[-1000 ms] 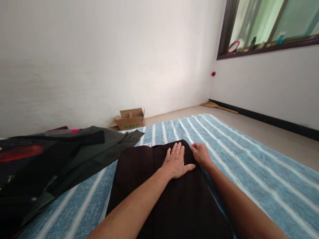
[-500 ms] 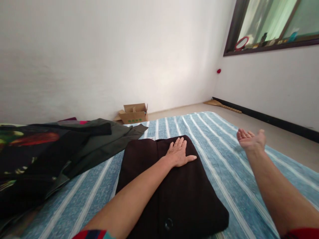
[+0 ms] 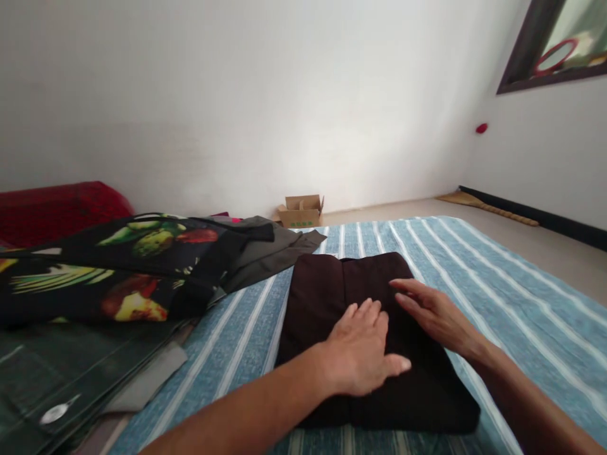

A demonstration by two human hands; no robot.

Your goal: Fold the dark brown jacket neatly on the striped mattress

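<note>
A folded dark brown garment [image 3: 317, 297] lies on the blue and white striped bed cover [image 3: 256, 316], its kind not clear from the fold. My left hand [image 3: 363, 347] is over the middle of the garment, palm down, fingers stretched and thumb apart. Whether its palm presses on the cloth I cannot tell. Over the garment's right edge is my right hand [image 3: 434, 313], turned sideways with its fingers extended towards the left. Neither hand grips anything.
Left of the garment lies a pile of clothes, with a black fruit-print piece [image 3: 152, 265] above a dark green garment [image 3: 71, 360]. Behind it is a red item [image 3: 61, 212]. Past the bed stand a cardboard box [image 3: 301, 215] and a broom [image 3: 484, 205] by the wall.
My right hand has come in from the right to the garment's edge. My left hand now sits nearer the garment's middle. The view has turned left, showing more of the clothes pile.
</note>
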